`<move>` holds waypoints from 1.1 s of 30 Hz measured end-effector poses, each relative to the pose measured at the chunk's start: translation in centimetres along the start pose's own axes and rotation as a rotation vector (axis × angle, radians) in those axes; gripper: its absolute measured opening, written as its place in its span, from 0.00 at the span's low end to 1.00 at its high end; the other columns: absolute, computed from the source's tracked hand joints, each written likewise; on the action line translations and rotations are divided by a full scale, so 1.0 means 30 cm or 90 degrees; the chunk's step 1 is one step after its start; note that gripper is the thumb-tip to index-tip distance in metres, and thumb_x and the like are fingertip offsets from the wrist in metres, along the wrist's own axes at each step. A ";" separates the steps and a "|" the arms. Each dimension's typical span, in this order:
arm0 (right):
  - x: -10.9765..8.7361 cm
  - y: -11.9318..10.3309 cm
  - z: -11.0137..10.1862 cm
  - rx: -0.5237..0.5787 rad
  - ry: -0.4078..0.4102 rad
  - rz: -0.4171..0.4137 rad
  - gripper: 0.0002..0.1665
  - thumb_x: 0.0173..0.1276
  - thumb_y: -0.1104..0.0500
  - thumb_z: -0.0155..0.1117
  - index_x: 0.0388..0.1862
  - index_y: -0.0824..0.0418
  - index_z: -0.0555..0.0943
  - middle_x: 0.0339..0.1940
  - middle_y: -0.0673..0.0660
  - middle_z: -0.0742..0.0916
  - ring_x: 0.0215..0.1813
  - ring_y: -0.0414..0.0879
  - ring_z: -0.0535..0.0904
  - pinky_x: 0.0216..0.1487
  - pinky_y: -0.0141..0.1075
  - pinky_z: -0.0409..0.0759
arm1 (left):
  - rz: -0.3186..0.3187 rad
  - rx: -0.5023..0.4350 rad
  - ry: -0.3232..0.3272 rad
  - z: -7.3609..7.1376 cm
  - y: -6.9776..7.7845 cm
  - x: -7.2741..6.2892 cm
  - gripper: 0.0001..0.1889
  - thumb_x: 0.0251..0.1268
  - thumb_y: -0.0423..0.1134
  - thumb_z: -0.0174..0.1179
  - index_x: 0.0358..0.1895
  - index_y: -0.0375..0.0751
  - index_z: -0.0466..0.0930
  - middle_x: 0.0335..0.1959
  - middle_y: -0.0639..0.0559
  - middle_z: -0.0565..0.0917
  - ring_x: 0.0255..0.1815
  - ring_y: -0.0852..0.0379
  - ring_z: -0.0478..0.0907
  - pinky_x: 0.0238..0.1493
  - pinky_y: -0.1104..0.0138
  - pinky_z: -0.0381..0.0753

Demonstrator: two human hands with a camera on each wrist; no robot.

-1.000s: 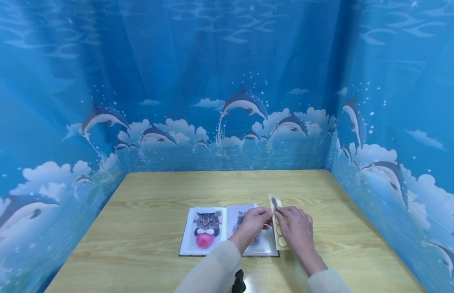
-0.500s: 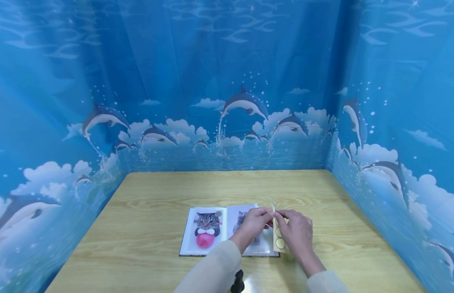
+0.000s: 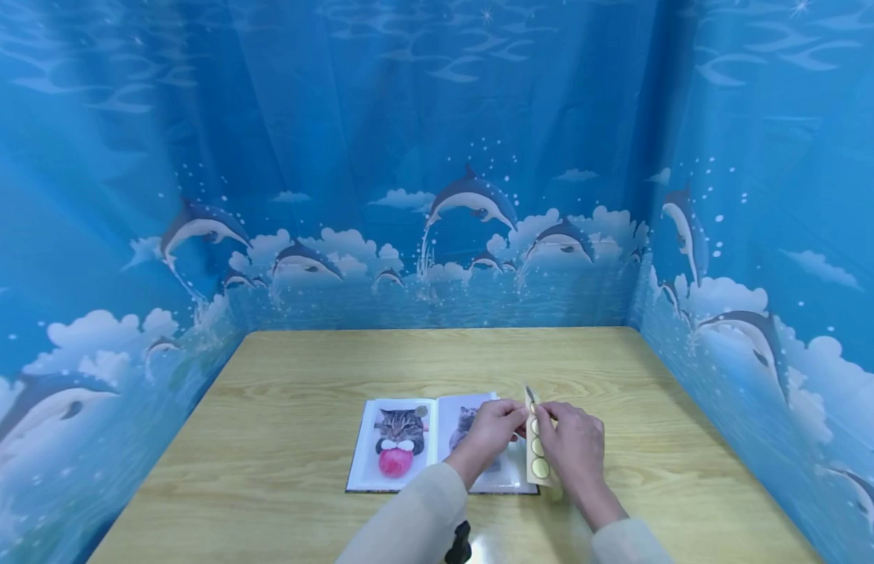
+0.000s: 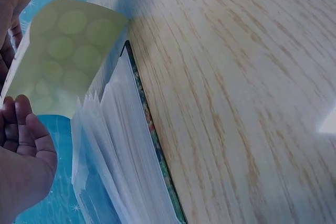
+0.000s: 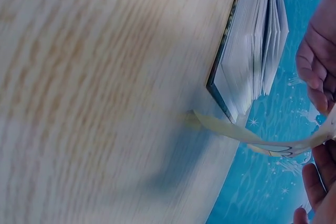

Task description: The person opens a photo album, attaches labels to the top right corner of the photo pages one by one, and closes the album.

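Note:
A pale yellow sheet of round stickers stands raised between my hands, over the right edge of an open photo album. My right hand grips the sheet from its right side, thumb on the sticker face. The fingertips of my left hand pinch at its upper left edge, where a small part is hidden behind them. In the left wrist view the sheet's back shows faint circles and curves away from my fingers. From the right wrist view the sheet appears nearly edge-on and bent.
On the album's left page is a photo of a cat with a pink ball, with a small round sticker at its upper right corner. My left forearm partly covers the right page's cat photo. A small black object shows at the table's near side.
The sheet's top has turned from facing up to nearly edge-on, then slightly back. Both hands stay almost in place, with only small finger movements.

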State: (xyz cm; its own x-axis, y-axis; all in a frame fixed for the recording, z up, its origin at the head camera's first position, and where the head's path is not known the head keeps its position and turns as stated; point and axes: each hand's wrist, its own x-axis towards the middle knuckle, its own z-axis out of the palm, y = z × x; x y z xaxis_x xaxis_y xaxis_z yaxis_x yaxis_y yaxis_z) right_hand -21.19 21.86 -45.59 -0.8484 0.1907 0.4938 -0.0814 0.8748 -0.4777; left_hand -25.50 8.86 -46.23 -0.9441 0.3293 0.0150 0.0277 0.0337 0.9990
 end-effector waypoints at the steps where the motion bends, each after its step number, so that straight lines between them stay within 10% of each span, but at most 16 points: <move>1: 0.001 0.001 -0.001 0.005 -0.002 0.008 0.12 0.71 0.56 0.63 0.42 0.64 0.87 0.40 0.65 0.89 0.40 0.60 0.85 0.54 0.57 0.72 | -0.005 0.002 0.002 -0.001 0.000 0.000 0.10 0.71 0.32 0.56 0.41 0.31 0.86 0.25 0.52 0.85 0.26 0.62 0.79 0.28 0.73 0.77; 17: 0.028 0.035 -0.042 0.053 -0.012 0.099 0.14 0.73 0.55 0.60 0.45 0.63 0.86 0.35 0.60 0.88 0.36 0.55 0.82 0.51 0.56 0.73 | -0.085 0.041 0.069 0.017 -0.018 0.005 0.07 0.67 0.26 0.57 0.34 0.30 0.85 0.20 0.50 0.80 0.20 0.62 0.74 0.23 0.73 0.79; 27: 0.021 0.086 -0.037 0.055 0.005 0.113 0.14 0.73 0.55 0.61 0.45 0.63 0.86 0.35 0.61 0.88 0.36 0.56 0.82 0.49 0.55 0.74 | -0.032 0.192 0.078 0.069 -0.043 0.031 0.06 0.60 0.25 0.60 0.29 0.30 0.85 0.14 0.44 0.81 0.12 0.62 0.73 0.17 0.73 0.76; 33: 0.020 0.099 -0.034 0.047 0.013 0.109 0.13 0.72 0.55 0.61 0.44 0.63 0.86 0.34 0.60 0.89 0.35 0.56 0.83 0.47 0.54 0.74 | 0.036 0.240 0.079 0.055 -0.040 0.037 0.11 0.58 0.25 0.61 0.44 0.24 0.84 0.26 0.45 0.83 0.23 0.59 0.79 0.26 0.72 0.81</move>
State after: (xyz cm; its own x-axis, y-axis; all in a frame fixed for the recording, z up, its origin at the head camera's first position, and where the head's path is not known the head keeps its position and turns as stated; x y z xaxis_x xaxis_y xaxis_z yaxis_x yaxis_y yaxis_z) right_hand -21.41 25.03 -45.96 -0.8422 0.3439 0.4152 0.0249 0.7941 -0.6073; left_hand -26.03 10.73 -47.47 -0.9695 0.2250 0.0967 0.1769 0.3704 0.9119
